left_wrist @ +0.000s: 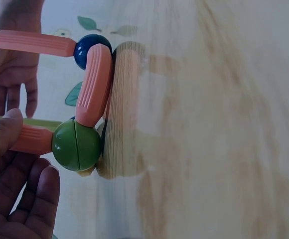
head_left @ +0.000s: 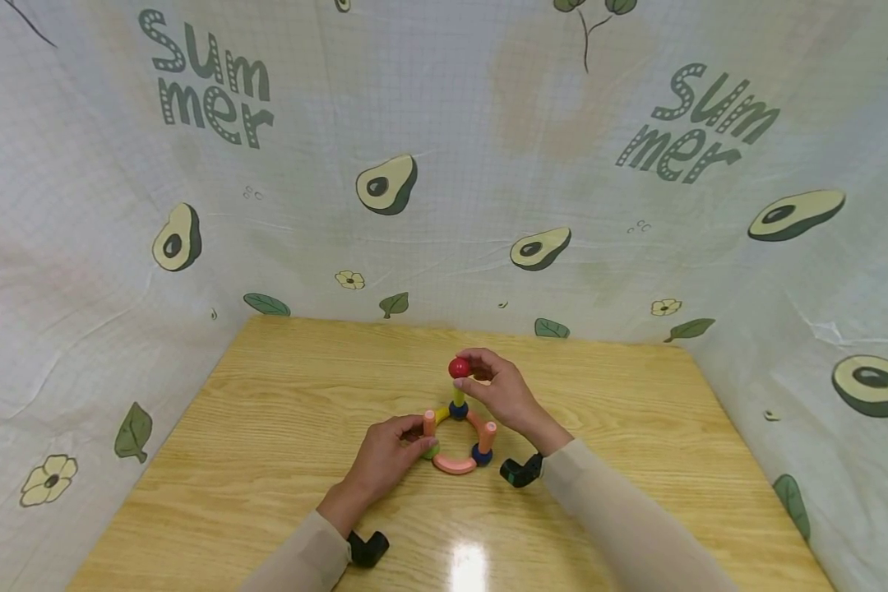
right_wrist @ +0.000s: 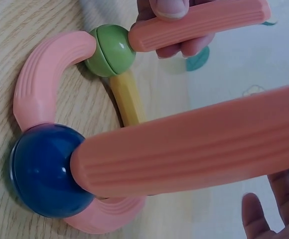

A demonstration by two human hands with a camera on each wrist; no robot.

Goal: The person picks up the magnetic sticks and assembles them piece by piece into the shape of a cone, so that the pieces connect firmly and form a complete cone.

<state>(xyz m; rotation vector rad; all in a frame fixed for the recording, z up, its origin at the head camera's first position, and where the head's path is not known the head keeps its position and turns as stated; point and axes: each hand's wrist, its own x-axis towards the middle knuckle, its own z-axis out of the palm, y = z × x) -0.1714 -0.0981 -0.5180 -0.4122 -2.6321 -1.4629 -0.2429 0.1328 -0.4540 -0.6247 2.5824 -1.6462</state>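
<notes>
A ring of building rods and balls lies on the table, with curved pink rods (head_left: pixel 455 466), a yellow rod (right_wrist: pixel 127 97), a green ball (left_wrist: pixel 77 144) and two blue balls (right_wrist: pixel 50 169). My left hand (head_left: pixel 386 457) pinches the upright pink rod (right_wrist: pixel 199 25) on the green ball between thumb and fingers. At the back, a yellow-green rod (head_left: pixel 459 397) stands on a blue ball (head_left: pixel 458 410), topped by a red ball (head_left: pixel 459 367). My right hand (head_left: pixel 505 393) grips the red ball from the right side. Another pink rod (head_left: pixel 487 437) rises untouched from the right blue ball.
The wooden table (head_left: pixel 303 370) is bounded by a patterned cloth (head_left: pixel 459 271) at the back and sides. A black wrist device (head_left: pixel 370 549) sits under the left sleeve, and another black device (head_left: pixel 521 471) hangs by the right wrist, close to the ring.
</notes>
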